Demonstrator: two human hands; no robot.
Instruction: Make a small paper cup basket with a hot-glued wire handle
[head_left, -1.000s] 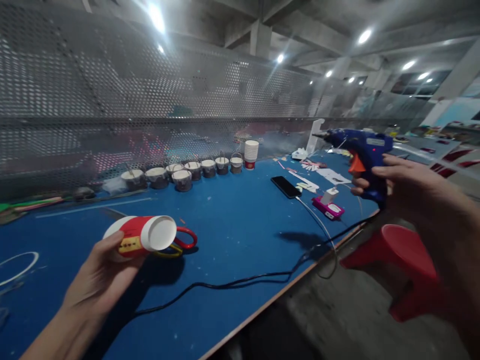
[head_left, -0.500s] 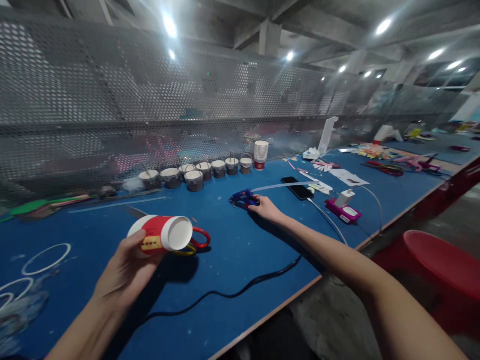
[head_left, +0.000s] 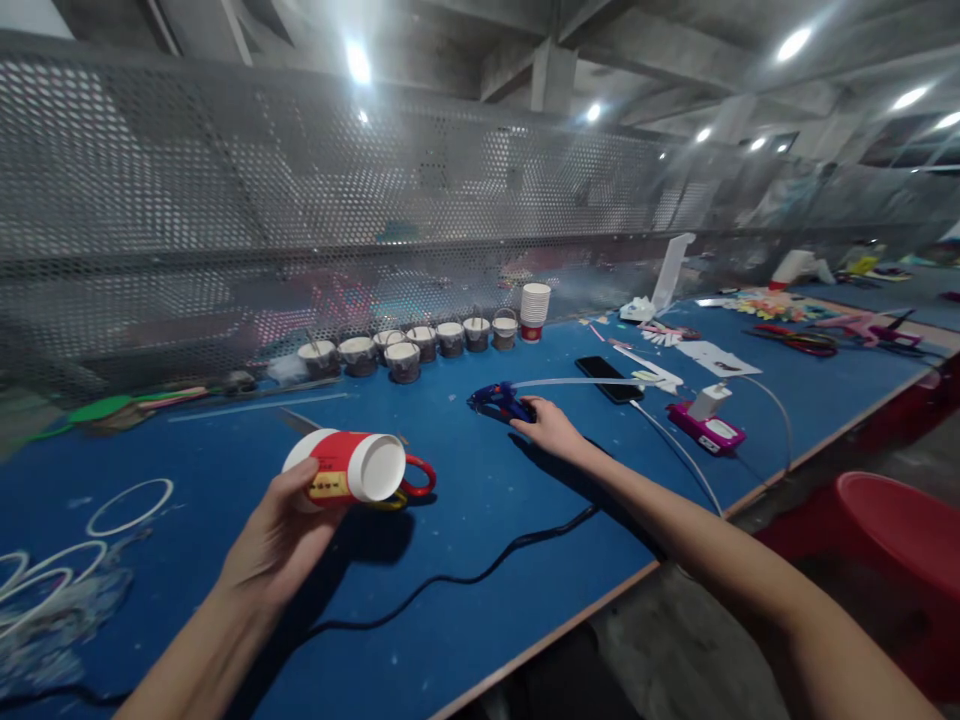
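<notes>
My left hand (head_left: 289, 530) is closed round a red and white paper cup (head_left: 345, 468), held tilted on its side above the table; its white round end faces right. Behind and below the cup lie scissors with red and yellow handles (head_left: 421, 476). My right hand (head_left: 556, 428) has its fingers at the handle end of a blue hot glue gun (head_left: 501, 400), which is low at the tabletop with its nozzle pointing left. A long translucent glue stick (head_left: 574, 381) runs out of its back. The fingers partly hide the handle.
Several small buckets with white tops (head_left: 403, 362) and a stack of paper cups (head_left: 535, 312) stand along the perforated metal screen (head_left: 420, 200). A phone (head_left: 609, 378), a purple power strip (head_left: 707, 428), a black cord (head_left: 442, 579) and white rings (head_left: 129, 508) lie on the blue table.
The view has turned slightly left, so things sit further right. My right hand has slid back a little along the glue gun's handle, showing more of it. My left hand still holds the cup.
</notes>
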